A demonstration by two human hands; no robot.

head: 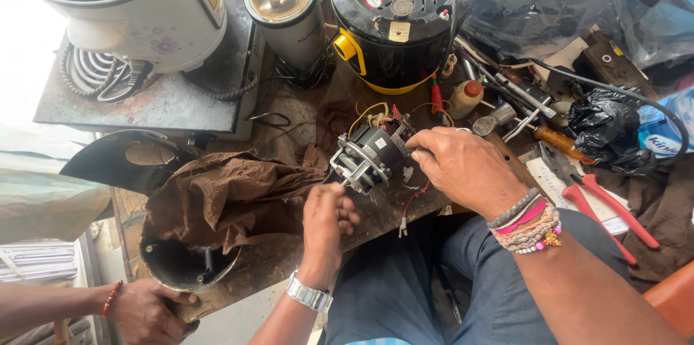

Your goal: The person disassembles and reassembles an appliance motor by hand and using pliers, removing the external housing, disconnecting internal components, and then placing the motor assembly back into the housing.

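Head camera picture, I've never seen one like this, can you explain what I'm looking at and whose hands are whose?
The camera sits on a person's head and looks down at their own hands over a cluttered workbench. The right hand, with bead bracelets at the wrist, grips a small electric motor with loose coloured wires. The left hand, with a metal watch, is closed on something thin right by the motor; what it is can't be made out. A brown cloth lies beside them. At the back stand a white cooker, a blender base and an upturned black appliance. Red-handled pliers and a screwdriver lie to the right. The hand at the lower left is another person's, holding a dark round housing.
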